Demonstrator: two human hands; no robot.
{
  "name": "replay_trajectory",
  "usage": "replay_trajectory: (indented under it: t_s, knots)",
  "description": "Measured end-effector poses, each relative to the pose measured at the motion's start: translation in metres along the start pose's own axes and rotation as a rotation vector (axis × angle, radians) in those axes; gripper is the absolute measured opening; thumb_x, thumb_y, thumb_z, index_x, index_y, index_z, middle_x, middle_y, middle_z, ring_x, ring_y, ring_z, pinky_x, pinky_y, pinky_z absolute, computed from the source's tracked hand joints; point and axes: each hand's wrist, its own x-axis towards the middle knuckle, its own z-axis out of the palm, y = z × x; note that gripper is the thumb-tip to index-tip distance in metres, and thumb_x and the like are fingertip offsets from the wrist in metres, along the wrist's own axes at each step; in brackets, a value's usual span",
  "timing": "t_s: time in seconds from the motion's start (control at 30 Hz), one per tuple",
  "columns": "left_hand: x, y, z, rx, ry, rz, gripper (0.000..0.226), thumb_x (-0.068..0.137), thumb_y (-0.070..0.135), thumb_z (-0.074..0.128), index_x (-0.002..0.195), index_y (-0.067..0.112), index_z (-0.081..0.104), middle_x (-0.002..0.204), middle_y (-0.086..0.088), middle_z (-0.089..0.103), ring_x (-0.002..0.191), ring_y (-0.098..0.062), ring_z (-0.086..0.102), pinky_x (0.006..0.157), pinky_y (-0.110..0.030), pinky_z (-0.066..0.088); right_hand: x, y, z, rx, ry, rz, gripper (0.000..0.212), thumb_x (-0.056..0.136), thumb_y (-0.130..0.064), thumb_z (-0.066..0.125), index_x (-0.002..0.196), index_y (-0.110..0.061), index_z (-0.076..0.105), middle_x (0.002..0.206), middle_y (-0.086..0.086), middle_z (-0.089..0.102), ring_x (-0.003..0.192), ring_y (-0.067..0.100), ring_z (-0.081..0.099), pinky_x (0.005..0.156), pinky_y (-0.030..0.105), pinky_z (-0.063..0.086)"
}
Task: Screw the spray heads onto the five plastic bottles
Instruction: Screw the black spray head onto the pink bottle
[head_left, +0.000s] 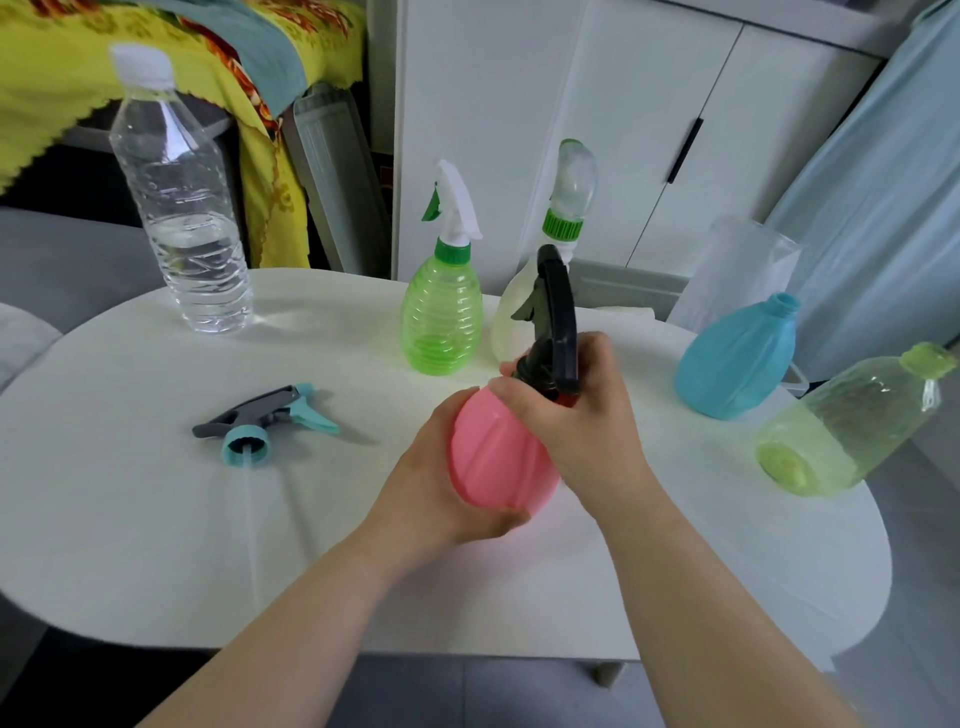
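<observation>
Pink plastic marks the bottle in hand, held tilted over the near middle of the white table. The left hand cups its body, fingers curled under it. The right hand wraps its fingers round the collar of the black spray head at the neck.

To do this well, it is probably best to steady the bottle, keep the head in line with the neck so the thread does not cross, and turn only the collar until snug.

Open room lies near and left, where a grey and teal spray head lies loose. At the right stands an uncapped blue bottle. A yellow-green bottle lies on its side at the right edge and might roll off if nudged.
</observation>
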Motion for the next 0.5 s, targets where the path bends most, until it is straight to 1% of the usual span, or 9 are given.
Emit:
replay_trajectory:
  t_s: [0.03,0.1,0.17,0.2,0.27,0.33,0.37,0.43,0.5]
  knots:
    - [0.0,0.001,0.0,-0.003,0.001,-0.001,0.094,0.047,0.029,0.083,0.09,0.074,0.013,0.098,0.039,0.035,0.083,0.037,0.033,0.061,0.008,0.033,0.0,0.0,0.0,0.017,-0.03,-0.001,0.035,0.068,-0.014,0.074,0.08,-0.028,0.044,0.088,0.001,0.064,0.087,0.015,0.062,0.076,0.023,0.051]
    - [0.0,0.002,-0.001,-0.018,0.006,-0.005,0.093,0.046,0.03,0.083,0.09,0.075,0.014,0.098,0.039,0.035,0.084,0.034,0.035,0.061,0.007,0.034,0.001,-0.002,-0.004,0.097,-0.161,-0.001,0.031,0.073,-0.011,0.07,0.086,-0.031,0.049,0.088,-0.007,0.062,0.082,0.003,0.061,0.072,0.013,0.049]
    - [-0.001,0.005,0.0,-0.029,0.011,-0.014,0.092,0.045,0.032,0.082,0.096,0.071,0.017,0.098,0.039,0.035,0.086,0.026,0.04,0.061,0.001,0.039,0.002,-0.003,-0.008,0.102,-0.257,0.014,0.023,0.075,-0.01,0.068,0.081,-0.029,0.058,0.083,-0.011,0.064,0.074,-0.006,0.059,0.067,0.005,0.045]
    - [-0.001,0.006,0.001,-0.019,0.017,-0.015,0.092,0.043,0.035,0.082,0.103,0.067,0.02,0.099,0.04,0.035,0.088,0.021,0.042,0.061,-0.003,0.039,0.003,-0.003,-0.008,0.09,-0.26,0.026,0.019,0.074,-0.01,0.069,0.074,-0.027,0.061,0.077,-0.013,0.065,0.071,-0.008,0.059,0.064,0.004,0.044]
    - [-0.002,0.008,0.001,0.021,0.002,-0.022,0.1,0.039,0.042,0.081,0.119,0.053,0.021,0.101,0.04,0.033,0.093,0.009,0.044,0.069,-0.008,0.035,0.007,-0.002,-0.008,0.074,-0.211,0.042,0.025,0.073,-0.007,0.069,0.059,-0.026,0.06,0.062,-0.016,0.063,0.063,-0.007,0.058,0.059,0.003,0.043]
    - [-0.001,0.008,-0.003,0.02,-0.059,-0.023,0.105,0.033,0.05,0.078,0.118,0.055,0.018,0.11,0.035,0.036,0.102,0.004,0.043,0.077,-0.014,0.038,0.011,-0.002,-0.009,0.095,-0.199,0.053,0.031,0.073,-0.004,0.066,0.052,-0.026,0.059,0.057,-0.017,0.063,0.061,-0.006,0.057,0.059,0.004,0.043]
    - [-0.001,0.008,-0.007,0.0,-0.093,-0.025,0.108,0.03,0.052,0.077,0.121,0.054,0.018,0.118,0.03,0.037,0.108,0.003,0.042,0.082,-0.018,0.039,0.012,-0.003,-0.011,0.138,-0.239,0.06,0.031,0.072,-0.004,0.065,0.052,-0.026,0.059,0.059,-0.016,0.065,0.065,-0.004,0.06,0.063,0.006,0.045]
    - [0.0,0.008,-0.012,-0.057,-0.136,-0.025,0.113,0.028,0.053,0.077,0.125,0.051,0.02,0.125,0.025,0.036,0.112,0.006,0.041,0.088,-0.02,0.041,0.012,-0.003,-0.016,0.252,-0.356,0.082,0.024,0.07,-0.008,0.061,0.054,-0.026,0.061,0.066,-0.012,0.07,0.076,0.001,0.065,0.069,0.011,0.05]
    - [-0.001,0.009,-0.011,-0.076,-0.114,-0.018,0.098,0.029,0.05,0.078,0.107,0.067,0.021,0.115,0.031,0.039,0.103,0.02,0.042,0.076,-0.007,0.043,0.01,-0.004,-0.015,0.287,-0.387,0.083,0.021,0.069,-0.01,0.06,0.055,-0.025,0.062,0.068,-0.009,0.072,0.08,0.005,0.067,0.07,0.013,0.05]
